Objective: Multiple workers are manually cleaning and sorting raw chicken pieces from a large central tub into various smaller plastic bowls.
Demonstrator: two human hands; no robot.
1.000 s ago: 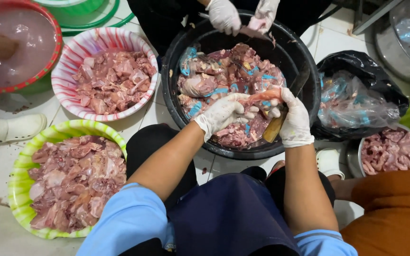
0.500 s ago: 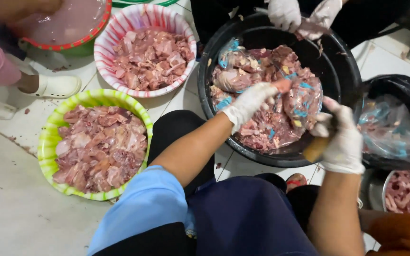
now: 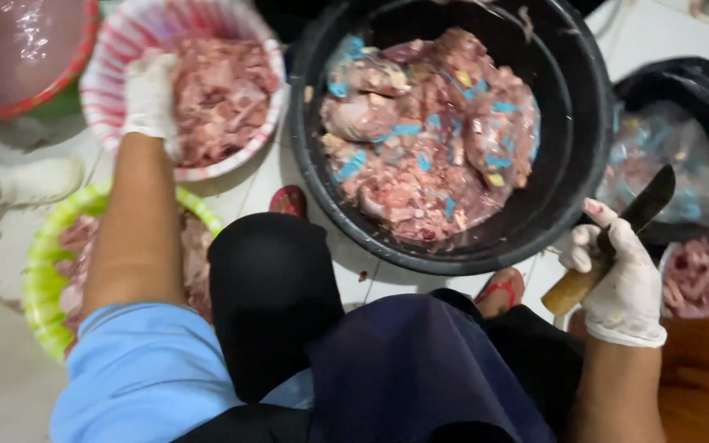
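The left hand [image 3: 151,94] is now reaching out over the pink-and-white striped bowl [image 3: 108,49], its gloved fingers curled down onto the cut meat [image 3: 223,90] heaped there; half a second ago it was pressing on the meat in the black tub [image 3: 572,123]. I cannot tell whether it is letting a piece go or just resting on the pile, since the blur hides the fingertips. That shift suggests a trimmed piece is being carried across to the striped bowl. The right hand [image 3: 617,279] is pulling back to the tub's near rim and is clenching the wooden handle of a knife [image 3: 613,238], blade pointing up and away.

Counting around: one black tub of larger meat with blue scraps, one striped bowl, one green bowl [image 3: 43,271] under the left forearm, one red-rimmed basin [image 3: 22,49] at the top left, one knife. A clear bag [image 3: 658,164] is lying to the right of the tub.
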